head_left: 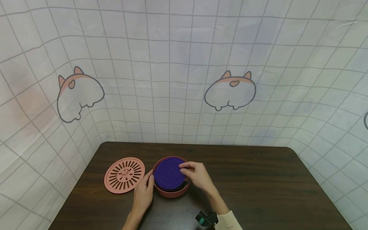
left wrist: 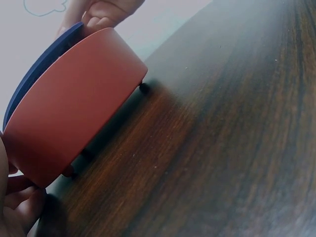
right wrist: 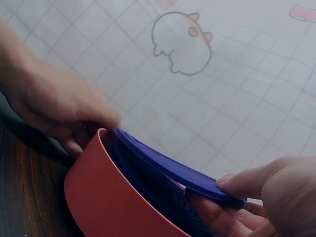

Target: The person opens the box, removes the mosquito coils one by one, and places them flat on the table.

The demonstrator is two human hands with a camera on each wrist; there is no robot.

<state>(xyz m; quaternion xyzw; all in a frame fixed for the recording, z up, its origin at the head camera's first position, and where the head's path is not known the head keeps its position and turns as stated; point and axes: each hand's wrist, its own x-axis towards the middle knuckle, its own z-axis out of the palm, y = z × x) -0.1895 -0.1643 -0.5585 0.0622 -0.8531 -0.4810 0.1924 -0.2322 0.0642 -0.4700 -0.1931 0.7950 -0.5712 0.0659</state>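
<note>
A purple spiral mosquito coil (head_left: 169, 174) sits tilted over the mouth of a round pink coil holder (head_left: 172, 194). My right hand (head_left: 198, 175) pinches the coil's right edge, thumb above and fingers beneath. In the right wrist view that edge of the raised coil (right wrist: 168, 168) stands above more dark spiral coil (right wrist: 170, 205) inside the holder. My left hand (head_left: 143, 192) grips the holder's left side, its thumb near the rim. Small feet under the holder show in the left wrist view.
A pink slotted lid (head_left: 124, 175) lies on the dark wooden table (head_left: 258, 188), left of the holder. A white gridded curtain (head_left: 178, 80) with cartoon drawings hangs behind the table. A black band with a device (head_left: 207, 218) is on the right wrist.
</note>
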